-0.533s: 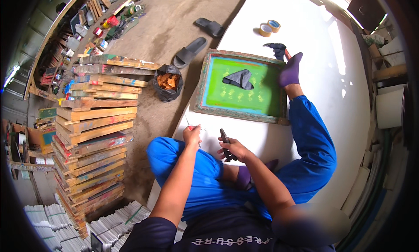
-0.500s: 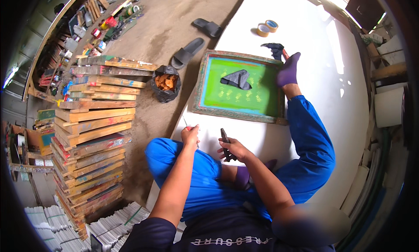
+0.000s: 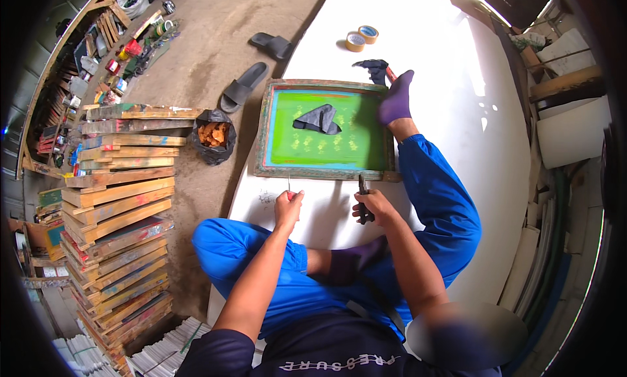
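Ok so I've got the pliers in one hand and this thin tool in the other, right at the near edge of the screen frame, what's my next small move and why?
Probably bring the pliers in your right hand up to the near rail of the frame. Their tips already sit just at that edge, and your left hand holds the thin tool pointing at the same rail. What exactly needs gripping there is too small to tell.

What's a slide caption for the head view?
Seated person's left hand holds a thin tool, right hand grips pliers at a green screen frame.
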`<action>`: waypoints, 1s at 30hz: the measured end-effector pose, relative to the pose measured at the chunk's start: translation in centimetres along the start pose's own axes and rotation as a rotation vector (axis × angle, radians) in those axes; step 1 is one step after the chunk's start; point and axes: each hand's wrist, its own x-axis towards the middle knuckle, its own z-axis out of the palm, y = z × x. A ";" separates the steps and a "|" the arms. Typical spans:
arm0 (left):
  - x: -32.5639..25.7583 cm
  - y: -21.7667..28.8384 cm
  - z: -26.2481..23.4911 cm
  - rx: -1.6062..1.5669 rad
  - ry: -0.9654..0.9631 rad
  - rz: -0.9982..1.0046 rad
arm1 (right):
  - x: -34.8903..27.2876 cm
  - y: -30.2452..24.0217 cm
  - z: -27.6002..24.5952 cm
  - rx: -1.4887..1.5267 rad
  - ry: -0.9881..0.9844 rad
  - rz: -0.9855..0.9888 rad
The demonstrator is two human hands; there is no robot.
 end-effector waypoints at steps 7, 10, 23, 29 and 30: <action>0.4 0.2 3.3 0.164 -0.040 0.122 | 2.5 -0.7 -2.9 -0.135 0.027 0.086; 0.6 0.4 3.7 0.179 -0.063 0.098 | 2.8 -1.3 -3.2 -0.179 0.006 0.111; 0.5 -0.2 4.0 0.138 -0.106 0.045 | 2.5 -2.9 -1.9 -0.373 0.163 0.174; 1.2 -1.2 4.4 0.088 -0.072 0.141 | 2.0 0.7 0.7 -0.511 0.485 -0.089; 1.2 -1.2 4.6 0.093 -0.079 0.118 | 1.9 1.2 1.2 -0.580 0.556 -0.138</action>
